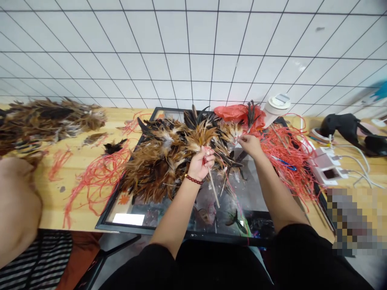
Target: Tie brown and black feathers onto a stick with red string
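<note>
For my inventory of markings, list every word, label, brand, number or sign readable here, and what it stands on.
No text can be read anywhere.
White container: grey patch on its lid, too small to read.
White rectangle at the glass panel's near left corner: washed out, no lettering discernible.
White box with cables: no lettering discernible.
Feather bundle in the left hand: none visible.

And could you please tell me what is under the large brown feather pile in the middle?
The feather pile rests on a black-framed, glossy panel, which shows at the near side. Anything else directly beneath it is covered and cannot be seen.
</note>
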The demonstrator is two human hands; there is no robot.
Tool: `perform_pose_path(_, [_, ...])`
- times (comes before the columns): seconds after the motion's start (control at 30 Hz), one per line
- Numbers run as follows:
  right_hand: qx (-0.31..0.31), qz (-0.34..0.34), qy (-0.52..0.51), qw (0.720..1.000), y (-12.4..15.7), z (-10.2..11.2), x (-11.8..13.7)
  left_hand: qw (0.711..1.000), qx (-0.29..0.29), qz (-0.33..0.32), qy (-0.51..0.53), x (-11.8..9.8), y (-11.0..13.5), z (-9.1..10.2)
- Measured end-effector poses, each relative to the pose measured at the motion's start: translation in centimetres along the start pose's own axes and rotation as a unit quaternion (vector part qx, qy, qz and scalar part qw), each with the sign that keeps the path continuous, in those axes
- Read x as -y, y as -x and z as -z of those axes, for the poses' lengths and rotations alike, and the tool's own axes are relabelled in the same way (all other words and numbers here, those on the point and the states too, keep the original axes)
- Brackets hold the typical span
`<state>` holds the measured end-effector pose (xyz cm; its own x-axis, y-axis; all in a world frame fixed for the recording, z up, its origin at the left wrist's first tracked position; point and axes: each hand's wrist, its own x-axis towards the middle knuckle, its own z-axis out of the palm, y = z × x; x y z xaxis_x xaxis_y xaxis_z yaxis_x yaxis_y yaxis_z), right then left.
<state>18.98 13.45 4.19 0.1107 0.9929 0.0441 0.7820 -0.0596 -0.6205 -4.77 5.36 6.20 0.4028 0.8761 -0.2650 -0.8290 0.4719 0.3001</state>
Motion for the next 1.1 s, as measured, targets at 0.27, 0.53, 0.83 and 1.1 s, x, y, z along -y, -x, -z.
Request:
perform_pose_path(0.27, [0.004,-0.028,0.042,0.999,-0.9,-1.5,1.8,1.0,0.006,-0.005,0.024,-0.1,-0.2,0.4])
perform_pose_path(0.53, [0.181,-0.069,-0.504,0.842,4.8,1.2,5.8,1.0,0.008,0.018,0.012,0.6,-0.7,0.9])
perform_pose_path(0.83, [0.217,0.011,-0.442,0.871,6.9,-3.1,9.6,0.997,-0.02,-0.019,-0.069,1.2,-0.7,0.5])
perform_pose_path(1.1, [0.153,-0.002,-0.5,0.853,7.2,-3.3,8.9,0.992,0.031,-0.037,-0.113,1.3,-0.2,0.5])
